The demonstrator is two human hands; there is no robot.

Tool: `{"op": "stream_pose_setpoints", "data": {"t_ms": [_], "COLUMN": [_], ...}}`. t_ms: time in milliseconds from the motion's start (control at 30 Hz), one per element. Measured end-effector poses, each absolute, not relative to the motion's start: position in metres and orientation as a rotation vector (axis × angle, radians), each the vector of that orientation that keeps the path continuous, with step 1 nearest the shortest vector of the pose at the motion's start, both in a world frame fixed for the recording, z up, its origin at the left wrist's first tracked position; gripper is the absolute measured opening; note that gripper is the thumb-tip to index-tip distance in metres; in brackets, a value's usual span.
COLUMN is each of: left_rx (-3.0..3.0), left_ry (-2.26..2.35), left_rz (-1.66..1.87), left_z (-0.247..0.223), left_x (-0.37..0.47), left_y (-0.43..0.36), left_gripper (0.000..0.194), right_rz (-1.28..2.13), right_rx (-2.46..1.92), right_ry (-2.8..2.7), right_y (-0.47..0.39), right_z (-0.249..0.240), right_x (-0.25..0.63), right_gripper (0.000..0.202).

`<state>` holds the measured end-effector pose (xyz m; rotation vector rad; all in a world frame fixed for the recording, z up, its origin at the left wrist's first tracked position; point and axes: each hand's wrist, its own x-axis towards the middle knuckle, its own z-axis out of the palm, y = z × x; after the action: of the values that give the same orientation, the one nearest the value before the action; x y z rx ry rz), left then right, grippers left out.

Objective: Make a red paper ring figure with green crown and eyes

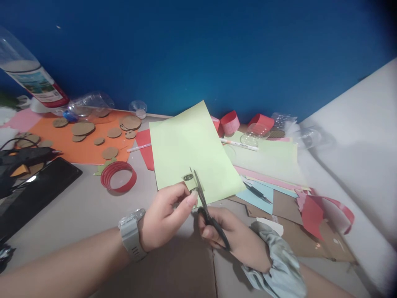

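Note:
Between the thumb and fingers of my left hand (167, 213) is a small pale green paper piece (190, 181) with dark drawn marks on it. My right hand (231, 234) is closed round the handles of black scissors (214, 223). The scissor blades point away from me, slightly apart, along the right side of the small piece. Behind and beneath them lies a large light green paper sheet (189, 140). My left fingers hide part of the small piece, so whether the blades touch it I cannot tell.
At left are a red ring (118, 177), cardboard discs (82, 128) on orange paper (77, 151), a black phone-like slab (46, 190) and a tall bottle (34, 78). Rightward lie a craft knife (257, 192), a marker (240, 144), paper sheets and red strips (312, 215). A blue wall (198, 49) stands behind.

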<state>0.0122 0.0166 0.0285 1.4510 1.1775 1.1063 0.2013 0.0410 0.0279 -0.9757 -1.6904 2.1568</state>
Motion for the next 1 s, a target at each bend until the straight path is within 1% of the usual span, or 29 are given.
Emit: {"op": "stream_pose_setpoints", "data": {"t_ms": [100,267,433,733,867,1000], "left_rx": [1.466,1.338,1.237,1.247,1.345,1.326], "left_ry": [1.209,1.146,1.076,1.002,1.036,1.01], "left_rz": [1.086,1.128,1.179,1.111,1.035,1.035], "left_z": [0.027,0.025,0.024,0.029,0.031,0.032], "left_x": [0.012,0.012,0.013,0.012,0.011,0.011], "left_y": [0.016,0.017,0.019,0.021,0.021,0.022], "left_gripper": [0.035,0.036,0.04,0.037,0.035,0.034], "right_rz": [2.116,2.1,1.947,1.98,2.036,2.048], "right_rx": [-0.953,-0.929,-0.861,-0.876,-0.816,-0.763], "right_ry": [-1.759,-1.815,-2.015,-1.997,-1.959,-1.957], "right_y": [0.042,0.045,0.05,0.05,0.051,0.054], "right_z": [0.027,0.034,0.045,0.041,0.042,0.04], "right_x": [0.199,0.193,0.188,0.19,0.19,0.19], "right_gripper": [0.055,0.056,0.061,0.057,0.057,0.056]}}
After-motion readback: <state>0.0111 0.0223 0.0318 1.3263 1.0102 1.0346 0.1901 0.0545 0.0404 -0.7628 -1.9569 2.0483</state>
